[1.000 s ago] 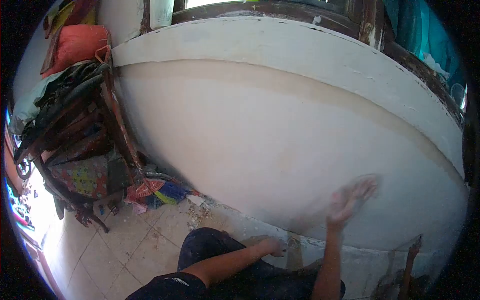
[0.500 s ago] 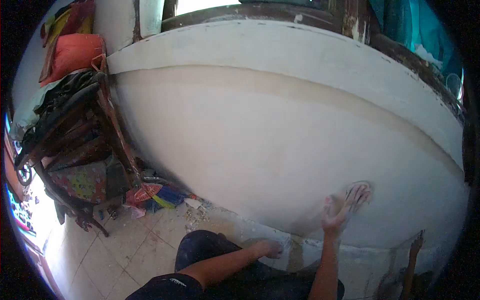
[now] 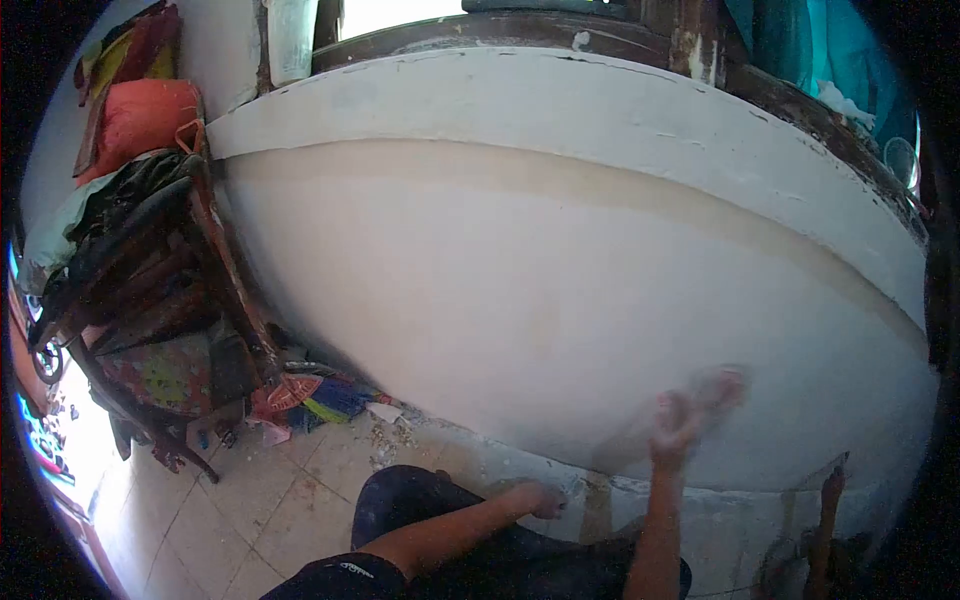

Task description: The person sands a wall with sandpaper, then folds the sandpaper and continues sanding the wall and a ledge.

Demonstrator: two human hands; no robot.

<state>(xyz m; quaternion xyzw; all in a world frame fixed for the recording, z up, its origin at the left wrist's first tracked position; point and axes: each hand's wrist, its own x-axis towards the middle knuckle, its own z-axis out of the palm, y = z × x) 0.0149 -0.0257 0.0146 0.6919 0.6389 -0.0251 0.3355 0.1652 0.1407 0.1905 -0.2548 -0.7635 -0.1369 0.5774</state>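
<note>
White wall is curving across the middle, in front of the person, below the ledge. Tiled floor is running along its foot, gritty near the wall. Dark chair is standing at left, holding dark cloth and a red-orange bundle. Teal curtain is hanging upper right; clear cup is sitting near it, contents unclear. Right hand is blurring at the wall; can't tell if gripping. Left hand is hovering near the knee, grip unclear. Another person's hand is reaching the wall, far right.
</note>
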